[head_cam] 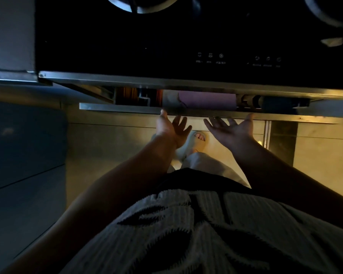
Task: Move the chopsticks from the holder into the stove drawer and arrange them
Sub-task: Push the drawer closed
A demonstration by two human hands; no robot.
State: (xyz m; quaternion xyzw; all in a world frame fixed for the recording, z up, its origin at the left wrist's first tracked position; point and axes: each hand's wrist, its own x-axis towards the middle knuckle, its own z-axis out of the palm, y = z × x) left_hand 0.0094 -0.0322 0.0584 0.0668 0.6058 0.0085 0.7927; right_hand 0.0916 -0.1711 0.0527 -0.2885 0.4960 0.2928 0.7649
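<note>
because the stove drawer is slid out only a little way under the black stove top, both palms are turned up beneath its front edge. the left hand and the right hand are spread open and nothing is held in either; thumbs are set at the steel lip, probably so the drawer can be pulled or pushed. inside the gap, reddish-brown chopsticks are seen at the left end, beside a purple roll. no holder is visible.
</note>
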